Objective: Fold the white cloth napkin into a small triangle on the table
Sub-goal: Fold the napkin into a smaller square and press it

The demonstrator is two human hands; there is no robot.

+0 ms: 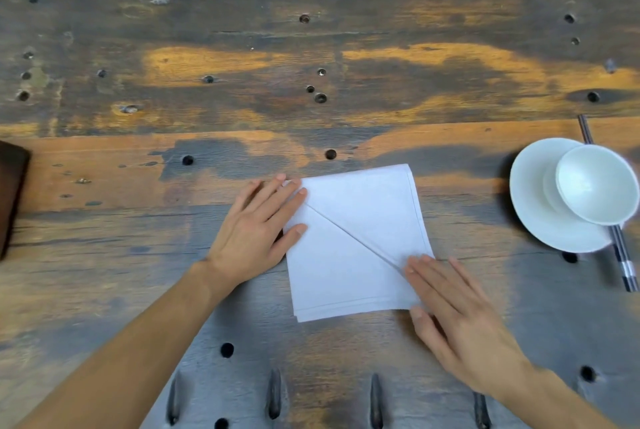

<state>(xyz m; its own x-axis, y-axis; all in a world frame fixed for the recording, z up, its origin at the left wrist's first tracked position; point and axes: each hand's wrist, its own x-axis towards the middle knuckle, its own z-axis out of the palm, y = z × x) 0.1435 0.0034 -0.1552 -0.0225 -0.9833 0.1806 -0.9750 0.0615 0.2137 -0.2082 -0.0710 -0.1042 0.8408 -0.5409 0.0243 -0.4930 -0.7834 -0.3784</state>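
White cloth napkin is pinned flat at 10 and 4 o'clock by open left hand and right hand, nothing gripped, probably so the diagonal crease gets set.

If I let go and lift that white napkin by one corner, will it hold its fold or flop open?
It would probably flop open: the napkin is thin cloth in loose layers, with stacked edges showing at its near side. The diagonal fold looks only lightly pressed, with the left hand and right hand flat at its two ends. It likely slides easily on the wooden table.
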